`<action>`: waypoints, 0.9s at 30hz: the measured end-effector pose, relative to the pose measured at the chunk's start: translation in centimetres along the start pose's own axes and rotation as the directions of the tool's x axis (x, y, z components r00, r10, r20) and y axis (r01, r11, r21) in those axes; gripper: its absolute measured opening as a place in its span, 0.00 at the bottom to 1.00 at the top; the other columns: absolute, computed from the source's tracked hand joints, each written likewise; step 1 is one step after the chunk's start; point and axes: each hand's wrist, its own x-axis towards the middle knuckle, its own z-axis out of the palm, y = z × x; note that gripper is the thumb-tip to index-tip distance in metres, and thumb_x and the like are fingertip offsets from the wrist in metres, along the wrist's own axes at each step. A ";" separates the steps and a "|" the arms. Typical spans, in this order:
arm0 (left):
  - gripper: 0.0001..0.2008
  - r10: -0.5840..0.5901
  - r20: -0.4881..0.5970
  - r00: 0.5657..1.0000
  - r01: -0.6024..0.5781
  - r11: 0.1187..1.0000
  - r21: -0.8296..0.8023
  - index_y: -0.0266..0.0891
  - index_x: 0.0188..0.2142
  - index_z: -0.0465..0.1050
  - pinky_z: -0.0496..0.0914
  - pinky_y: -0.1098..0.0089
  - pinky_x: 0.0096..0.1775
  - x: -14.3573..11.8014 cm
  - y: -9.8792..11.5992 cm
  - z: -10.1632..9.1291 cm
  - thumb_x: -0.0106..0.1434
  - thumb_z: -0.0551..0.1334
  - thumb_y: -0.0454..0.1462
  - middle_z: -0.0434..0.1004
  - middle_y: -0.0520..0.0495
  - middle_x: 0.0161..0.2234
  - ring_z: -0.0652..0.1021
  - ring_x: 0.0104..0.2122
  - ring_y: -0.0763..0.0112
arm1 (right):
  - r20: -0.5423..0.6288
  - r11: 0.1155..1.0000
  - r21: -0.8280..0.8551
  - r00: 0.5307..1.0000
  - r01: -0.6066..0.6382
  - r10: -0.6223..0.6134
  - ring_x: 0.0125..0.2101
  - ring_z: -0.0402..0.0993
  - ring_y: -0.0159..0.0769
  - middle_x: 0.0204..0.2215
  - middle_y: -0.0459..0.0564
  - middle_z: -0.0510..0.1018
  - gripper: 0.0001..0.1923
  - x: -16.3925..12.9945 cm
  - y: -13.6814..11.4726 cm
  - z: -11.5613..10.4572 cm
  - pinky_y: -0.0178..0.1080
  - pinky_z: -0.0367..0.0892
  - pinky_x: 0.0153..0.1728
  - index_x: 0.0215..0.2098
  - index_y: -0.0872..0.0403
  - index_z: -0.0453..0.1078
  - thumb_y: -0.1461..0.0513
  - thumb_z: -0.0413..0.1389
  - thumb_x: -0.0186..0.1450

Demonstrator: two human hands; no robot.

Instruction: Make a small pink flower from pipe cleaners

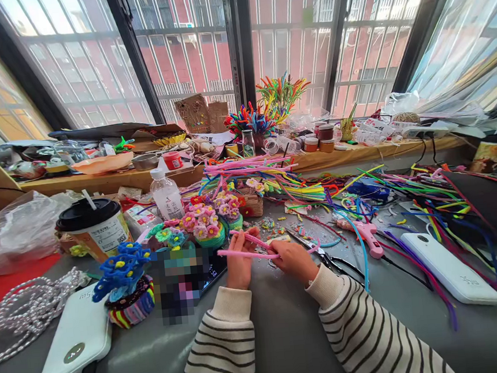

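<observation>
— What sort of place is this?

— A craft corner in a home, by the look of it; the grey table [288, 345] is strewn with loose pipe cleaners [301, 190] in every colour; finished pipe-cleaner flower baskets [210, 224] stand among them.

— Any tools?

— A pink glue gun [366, 235] and scissors [324, 255]; jars and bundled stems crowd the wooden sill [113, 180] under barred windows [184, 47] facing a brick building; a lidded drink cup [93, 226] sits beside the work.
</observation>
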 end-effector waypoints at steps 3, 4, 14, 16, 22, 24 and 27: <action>0.10 -0.081 0.049 0.995 0.079 0.996 0.048 0.37 0.26 0.62 0.65 0.67 0.32 -0.2 -0.2 0.1 0.48 0.56 0.42 0.72 0.49 0.23 0.73 0.29 0.69 | 0.060 0.995 -0.092 0.998 -0.031 0.036 0.25 0.68 0.34 0.26 0.51 0.72 0.09 -0.1 -0.2 0.0 0.32 0.53 0.22 0.33 0.56 0.62 0.61 0.42 0.59; 0.10 -0.081 0.024 0.996 0.079 0.995 0.057 0.38 0.26 0.62 0.65 0.67 0.31 -0.2 -0.2 0.1 0.48 0.57 0.42 0.72 0.50 0.22 0.73 0.27 0.69 | 0.080 0.994 -0.106 0.996 -0.034 0.042 0.25 0.68 0.34 0.27 0.52 0.72 0.09 -0.1 -0.2 0.0 0.32 0.52 0.21 0.34 0.56 0.61 0.61 0.42 0.59; 0.09 -0.154 0.231 0.961 0.163 0.986 -0.019 0.37 0.23 0.62 0.64 0.72 0.29 -0.5 0.3 0.3 0.50 0.56 0.42 0.64 0.54 0.18 0.70 0.22 0.76 | 0.078 0.999 0.017 0.996 0.039 -0.040 0.27 0.67 0.32 0.27 0.49 0.73 0.15 -0.4 -0.2 -0.3 0.32 0.50 0.22 0.32 0.54 0.62 0.56 0.37 0.61; 0.10 -0.176 0.297 0.938 0.203 0.977 -0.059 0.37 0.19 0.59 0.63 0.74 0.26 -0.6 0.4 0.5 0.51 0.56 0.40 0.57 0.56 0.15 0.66 0.18 0.80 | 0.054 0.999 0.017 0.998 0.038 -0.039 0.28 0.67 0.32 0.26 0.49 0.73 0.16 -0.5 -0.2 -0.1 0.32 0.50 0.23 0.31 0.54 0.63 0.57 0.37 0.61; 0.12 -0.039 0.228 0.973 0.097 0.964 -0.248 0.37 0.17 0.55 0.54 0.80 0.16 -0.2 1.0 0.3 0.54 0.53 0.39 0.44 0.58 0.13 0.52 0.12 0.84 | -0.097 0.990 0.119 0.993 0.078 -0.066 0.27 0.65 0.33 0.27 0.49 0.70 0.20 -0.7 -0.2 -0.4 0.32 0.55 0.27 0.35 0.56 0.61 0.50 0.42 0.56; 0.12 -0.025 0.216 0.976 0.089 0.952 -0.291 0.36 0.18 0.56 0.49 0.81 0.13 -0.2 1.2 0.1 0.54 0.53 0.38 0.42 0.58 0.13 0.49 0.12 0.84 | -0.222 0.984 0.160 0.974 0.077 -0.040 0.31 0.63 0.34 0.30 0.50 0.68 0.22 -0.7 -0.1 -0.8 0.33 0.55 0.32 0.40 0.57 0.58 0.50 0.42 0.56; 0.09 -0.117 0.299 0.947 0.197 0.948 -0.250 0.36 0.21 0.58 0.45 0.81 0.12 -0.6 1.0 0.2 0.55 0.52 0.38 0.40 0.58 0.13 0.47 0.11 0.84 | -0.308 0.988 0.150 0.951 0.037 0.011 0.33 0.61 0.34 0.31 0.50 0.68 0.17 -0.5 0.3 -0.9 0.35 0.54 0.35 0.37 0.56 0.60 0.55 0.37 0.61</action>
